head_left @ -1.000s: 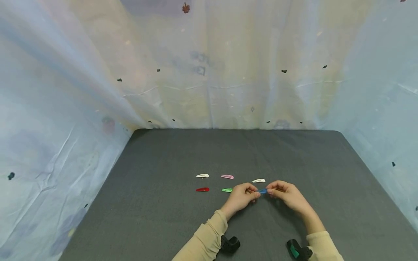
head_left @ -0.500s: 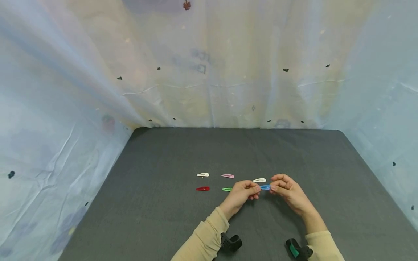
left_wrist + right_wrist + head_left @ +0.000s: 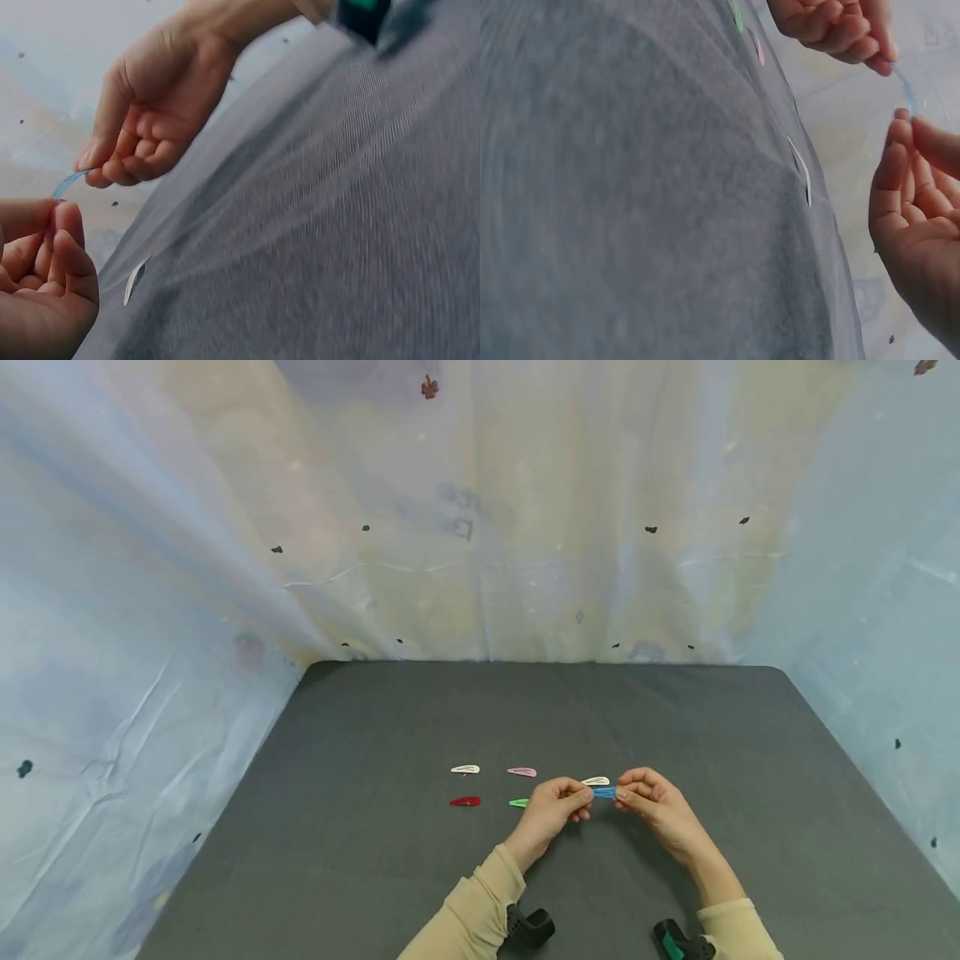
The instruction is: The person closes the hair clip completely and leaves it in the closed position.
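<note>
A blue snap hair clip (image 3: 604, 792) is held above the table between both hands. My left hand (image 3: 552, 813) pinches its left end between thumb and fingers. At the other end, the right hand (image 3: 662, 810) pinches it too. In the left wrist view the blue clip (image 3: 69, 183) looks bowed between the fingertips. Just behind it on the cloth lies a white hair clip (image 3: 596, 781). A green hair clip (image 3: 518, 803) lies left of the left hand, which partly covers it.
On the grey table (image 3: 360, 860) farther left lie a pink hair clip (image 3: 522, 772), a cream hair clip (image 3: 466, 769) and a red hair clip (image 3: 465, 802). A patterned curtain (image 3: 525, 527) stands behind the table.
Both hands keep their pinch on the blue hair clip. The right hand rose slightly from the cloth with the clip. The head view has tilted a little.
</note>
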`<state>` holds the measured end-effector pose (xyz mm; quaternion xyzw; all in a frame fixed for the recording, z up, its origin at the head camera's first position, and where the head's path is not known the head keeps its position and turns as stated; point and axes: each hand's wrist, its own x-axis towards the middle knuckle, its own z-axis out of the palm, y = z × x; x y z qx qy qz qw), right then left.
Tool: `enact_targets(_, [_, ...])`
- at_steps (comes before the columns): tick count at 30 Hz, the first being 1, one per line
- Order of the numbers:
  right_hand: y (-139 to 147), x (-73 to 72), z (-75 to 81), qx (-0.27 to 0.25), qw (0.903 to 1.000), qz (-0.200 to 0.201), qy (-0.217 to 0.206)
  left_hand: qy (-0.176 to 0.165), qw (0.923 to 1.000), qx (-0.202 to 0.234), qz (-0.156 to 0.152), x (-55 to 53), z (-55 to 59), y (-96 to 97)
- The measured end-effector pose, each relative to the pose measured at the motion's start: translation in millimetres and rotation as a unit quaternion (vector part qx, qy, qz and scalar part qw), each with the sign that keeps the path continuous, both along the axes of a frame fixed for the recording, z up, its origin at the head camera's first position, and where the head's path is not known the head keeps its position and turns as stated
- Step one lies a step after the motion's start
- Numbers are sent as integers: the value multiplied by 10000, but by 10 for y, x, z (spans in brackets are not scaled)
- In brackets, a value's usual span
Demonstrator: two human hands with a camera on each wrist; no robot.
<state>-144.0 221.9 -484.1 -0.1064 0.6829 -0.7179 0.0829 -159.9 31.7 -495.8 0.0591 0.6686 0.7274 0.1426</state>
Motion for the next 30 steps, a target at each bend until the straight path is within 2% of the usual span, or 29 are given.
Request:
enact_targets(3, [14, -10, 25, 689, 9976, -102, 24, 282, 9990, -325, 82, -17, 16, 5])
enact_targets(6, [16, -15, 43, 997, 9946, -251, -114, 641, 9962, -587, 49, -30, 44, 29])
enact_targets(8, [19, -14, 48, 1099, 9931, -351, -218, 1009, 9907, -910, -17, -33, 56, 46])
enact_targets(9, [20, -13, 50, 1136, 9924, -393, -257, 1239, 9855, -1156, -34, -34, 60, 55])
enact_targets(11, [31, -15, 49, 1272, 9906, -413, -297, 1790, 9678, -1771, -9, -35, 60, 67])
enact_targets(12, [36, -15, 48, 1377, 9892, -406, -285, 2081, 9556, -2088, 26, -36, 55, 70])
enact_targets(15, [39, -22, 43, 1787, 9820, -506, -336, 2852, 9124, -2931, 175, -37, 38, 74])
enact_targets(17, [32, -23, 36, 2092, 9758, -556, -318, 3210, 8854, -3354, 250, -34, 25, 76])
enact_targets(19, [17, -26, 28, 2361, 9692, -625, -322, 3439, 8650, -3645, 262, -26, 22, 76])
enact_targets(21, [2, -32, 19, 2653, 9617, -638, -260, 3572, 8504, -3854, 276, -19, 27, 77])
enact_targets(23, [-10, -41, 14, 2921, 9541, -637, -199, 3656, 8390, -4021, 277, -21, 28, 82])
enact_targets(30, [-16, -59, -2, 3675, 9281, -589, 73, 3643, 8209, -4397, 91, -8, 6, 94])
